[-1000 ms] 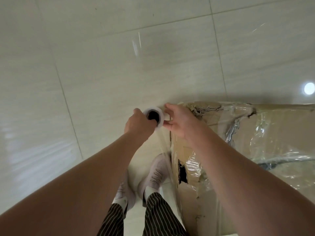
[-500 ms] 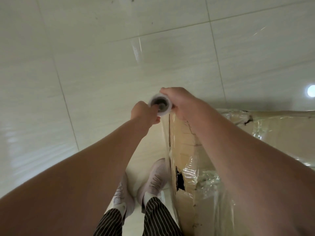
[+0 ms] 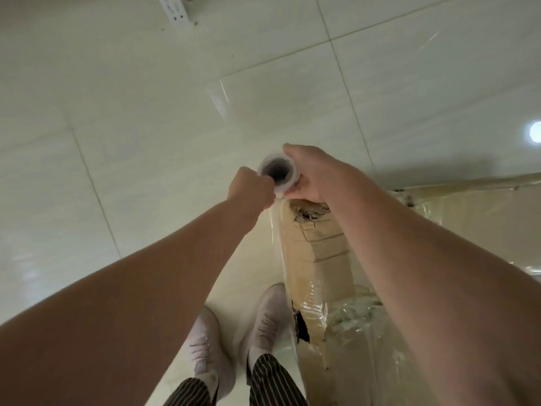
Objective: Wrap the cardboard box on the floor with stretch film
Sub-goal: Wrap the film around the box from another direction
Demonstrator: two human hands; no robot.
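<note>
The stretch film roll [image 3: 278, 174] is seen end-on, a white ring around a dark core, held upright above the box's near corner. My left hand [image 3: 252, 191] grips its left side and my right hand [image 3: 314, 174] wraps its right side. A sheet of clear film [image 3: 279, 238] runs down from the roll along the box's left face. The tall cardboard box [image 3: 319, 253] stands on the floor at the right, torn at its top corner and lower down, with several layers of film over its top and sides.
Pale glossy floor tiles [image 3: 146, 142] stretch to the left and ahead. My two light shoes [image 3: 234, 332] stand close against the box's left face. A white power strip [image 3: 175, 10] lies on the floor at the top edge. A bright lamp reflection [image 3: 534, 131] shows at the right.
Both hands have carried the roll forward and up past the box's corner, and my right hand has closed more fully over the roll. The view has tilted, bringing the power strip into sight.
</note>
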